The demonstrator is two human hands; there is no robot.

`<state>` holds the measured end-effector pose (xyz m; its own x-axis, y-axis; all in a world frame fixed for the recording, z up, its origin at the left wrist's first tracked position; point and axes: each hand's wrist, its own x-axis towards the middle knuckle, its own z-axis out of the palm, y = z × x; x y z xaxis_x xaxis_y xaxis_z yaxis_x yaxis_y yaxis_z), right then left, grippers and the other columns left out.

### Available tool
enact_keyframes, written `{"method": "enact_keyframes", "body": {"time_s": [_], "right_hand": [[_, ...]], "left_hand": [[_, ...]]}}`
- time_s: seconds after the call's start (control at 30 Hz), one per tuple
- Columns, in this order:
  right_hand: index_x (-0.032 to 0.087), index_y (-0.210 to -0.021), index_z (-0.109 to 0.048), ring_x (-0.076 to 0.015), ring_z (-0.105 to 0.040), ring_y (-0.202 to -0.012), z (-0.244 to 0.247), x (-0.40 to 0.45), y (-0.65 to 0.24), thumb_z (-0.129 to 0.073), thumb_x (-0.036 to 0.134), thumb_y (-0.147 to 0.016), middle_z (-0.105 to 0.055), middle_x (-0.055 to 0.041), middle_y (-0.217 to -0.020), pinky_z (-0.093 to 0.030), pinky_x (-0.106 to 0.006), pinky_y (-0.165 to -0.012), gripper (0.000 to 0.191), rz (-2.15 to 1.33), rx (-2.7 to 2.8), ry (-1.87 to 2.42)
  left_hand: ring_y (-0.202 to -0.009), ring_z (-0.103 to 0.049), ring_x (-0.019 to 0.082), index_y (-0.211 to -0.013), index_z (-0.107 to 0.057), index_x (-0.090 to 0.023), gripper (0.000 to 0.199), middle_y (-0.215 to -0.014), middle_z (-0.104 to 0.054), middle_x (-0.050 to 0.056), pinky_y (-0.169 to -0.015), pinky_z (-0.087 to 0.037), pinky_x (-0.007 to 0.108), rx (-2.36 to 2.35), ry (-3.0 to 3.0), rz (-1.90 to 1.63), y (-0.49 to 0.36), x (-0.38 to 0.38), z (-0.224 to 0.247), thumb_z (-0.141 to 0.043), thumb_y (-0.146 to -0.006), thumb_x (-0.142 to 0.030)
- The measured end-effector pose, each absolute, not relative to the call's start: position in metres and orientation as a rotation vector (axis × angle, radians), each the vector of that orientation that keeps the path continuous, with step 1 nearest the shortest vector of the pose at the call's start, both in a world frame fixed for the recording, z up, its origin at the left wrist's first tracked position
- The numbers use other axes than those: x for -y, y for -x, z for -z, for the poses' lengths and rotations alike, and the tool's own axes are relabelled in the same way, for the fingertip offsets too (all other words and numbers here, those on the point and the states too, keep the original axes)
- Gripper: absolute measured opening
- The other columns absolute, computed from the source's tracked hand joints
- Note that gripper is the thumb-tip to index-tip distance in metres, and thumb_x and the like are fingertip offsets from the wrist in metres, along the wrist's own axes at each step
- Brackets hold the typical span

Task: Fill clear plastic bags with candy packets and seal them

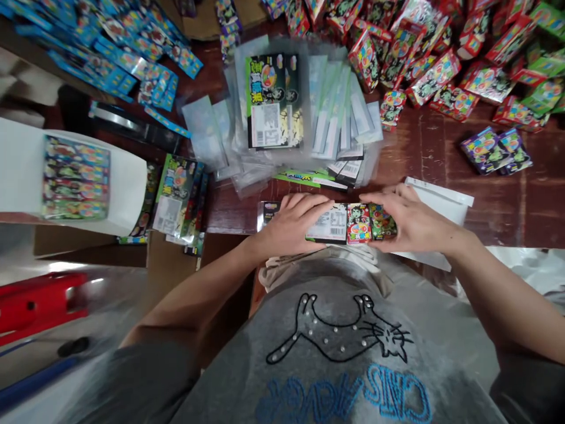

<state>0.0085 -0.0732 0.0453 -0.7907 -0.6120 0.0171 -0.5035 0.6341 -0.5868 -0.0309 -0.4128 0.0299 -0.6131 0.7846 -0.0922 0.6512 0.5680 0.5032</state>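
Observation:
At the table's front edge, close to my body, my left hand (298, 224) is wrapped over a clear plastic sleeve with a black printed front (271, 208) and a white barcode label (338, 221). A small red cartoon-printed box (358, 222) sits at the right end of that sleeve. Beside it is a dark green small box (382, 221), gripped by my right hand (408, 221) between thumb and fingers. The boxes form one row with the sleeve. Whether the green box is inside the sleeve's mouth, I cannot tell. A white paper sheet or bag (441, 203) lies behind my right hand.
A pile of clear sleeves (326, 112) lies ahead. Red boxes (435, 76) heap at back right, with purple boxes (488, 152) nearer. Blue packs (145, 53) fill the back left. Filled packs (174, 194) and a white carton (128, 188) stand left.

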Motion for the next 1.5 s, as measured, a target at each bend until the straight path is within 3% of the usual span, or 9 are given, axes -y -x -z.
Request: {"method": "enact_keyframes", "body": {"time_s": [0.2, 0.33, 0.57, 0.8, 0.9, 1.07, 1.17, 1.33, 1.5], "right_hand": [[0.018, -0.166, -0.045, -0.0409, -0.054, -0.130, -0.027, 0.120, 0.019, -0.076, 0.059, -0.094, -0.070, -0.0188, -0.141, -0.047, -0.056, -0.106, 0.088, 0.744, -2.676, 0.990], [0.019, -0.174, -0.031, -0.0451, -0.053, -0.138, -0.020, 0.112, 0.019, -0.071, 0.076, -0.091, -0.055, -0.0227, -0.164, -0.043, -0.061, -0.110, 0.109, 0.715, -2.685, 0.962], [0.026, -0.151, -0.063, -0.0380, -0.057, -0.129, -0.019, 0.086, 0.014, -0.070, 0.066, -0.096, -0.069, -0.0134, -0.144, -0.042, -0.057, -0.110, 0.068, 0.737, -2.715, 0.980], [0.021, -0.152, -0.062, -0.0414, -0.058, -0.126, -0.020, 0.099, 0.006, -0.068, 0.076, -0.092, -0.065, -0.0187, -0.137, -0.038, -0.064, -0.114, 0.081, 0.621, -2.926, 0.735], [0.015, -0.144, -0.064, -0.0431, -0.065, -0.110, -0.025, 0.110, -0.011, -0.053, 0.088, -0.094, -0.071, -0.0224, -0.118, -0.042, -0.064, -0.104, 0.089, 0.319, -3.152, 0.326], [0.009, -0.135, -0.063, -0.0351, -0.071, -0.081, -0.023, 0.116, -0.033, -0.037, 0.083, -0.103, -0.078, -0.0220, -0.099, -0.045, -0.047, -0.081, 0.085, 0.204, -3.081, 0.143], [0.010, -0.132, -0.064, -0.0330, -0.073, -0.074, -0.023, 0.121, -0.036, -0.036, 0.083, -0.104, -0.080, -0.0223, -0.101, -0.040, -0.039, -0.068, 0.083, 0.207, -2.973, 0.019], [0.014, -0.113, -0.069, -0.0324, -0.070, -0.063, -0.028, 0.149, -0.031, -0.035, 0.076, -0.108, -0.075, -0.0164, -0.074, -0.025, -0.034, -0.057, 0.071, 0.180, -2.854, -0.174], [0.021, -0.100, -0.067, -0.0271, -0.070, -0.072, -0.027, 0.148, -0.027, -0.043, 0.073, -0.108, -0.077, -0.0129, -0.090, -0.035, -0.035, -0.059, 0.058, 0.535, -2.916, -0.027]], "left_hand": [[-0.141, -0.052, 0.039, -0.164, -0.053, -0.023, 0.090, -0.158, -0.060, 0.016, -0.118, -0.039, 0.052, -2.618, -0.992, -0.580, 0.022, 0.417, -0.019, -0.084, -0.088, -0.059], [-0.139, -0.052, 0.041, -0.165, -0.052, -0.022, 0.095, -0.158, -0.060, 0.017, -0.114, -0.039, 0.053, -2.640, -0.938, -0.538, 0.021, 0.419, -0.014, -0.085, -0.086, -0.063], [-0.139, -0.051, 0.040, -0.164, -0.052, -0.022, 0.096, -0.158, -0.060, 0.016, -0.113, -0.038, 0.052, -2.631, -0.925, -0.531, 0.024, 0.415, -0.016, -0.088, -0.084, -0.060], [-0.139, -0.051, 0.040, -0.166, -0.049, -0.026, 0.095, -0.157, -0.059, 0.015, -0.114, -0.039, 0.052, -2.641, -0.872, -0.541, 0.022, 0.410, -0.018, -0.088, -0.084, -0.055], [-0.139, -0.051, 0.040, -0.166, -0.050, -0.027, 0.095, -0.157, -0.059, 0.014, -0.115, -0.041, 0.053, -2.666, -0.836, -0.533, 0.018, 0.405, -0.022, -0.089, -0.084, -0.053], [-0.136, -0.054, 0.041, -0.161, -0.054, -0.020, 0.090, -0.155, -0.061, 0.017, -0.114, -0.043, 0.055, -2.755, -0.731, -0.442, 0.003, 0.398, -0.030, -0.089, -0.085, -0.053], [-0.133, -0.056, 0.041, -0.160, -0.054, -0.018, 0.092, -0.153, -0.062, 0.019, -0.112, -0.046, 0.056, -2.775, -0.696, -0.436, -0.007, 0.397, -0.031, -0.090, -0.084, -0.058], [-0.131, -0.057, 0.043, -0.160, -0.054, -0.021, 0.091, -0.153, -0.062, 0.020, -0.108, -0.046, 0.058, -2.856, -0.631, -0.470, -0.016, 0.390, -0.023, -0.087, -0.086, -0.062], [-0.137, -0.056, 0.043, -0.163, -0.047, -0.016, 0.092, -0.158, -0.059, 0.022, -0.116, -0.045, 0.059, -2.852, -0.654, -0.563, -0.017, 0.383, -0.023, -0.083, -0.090, -0.058]]}}
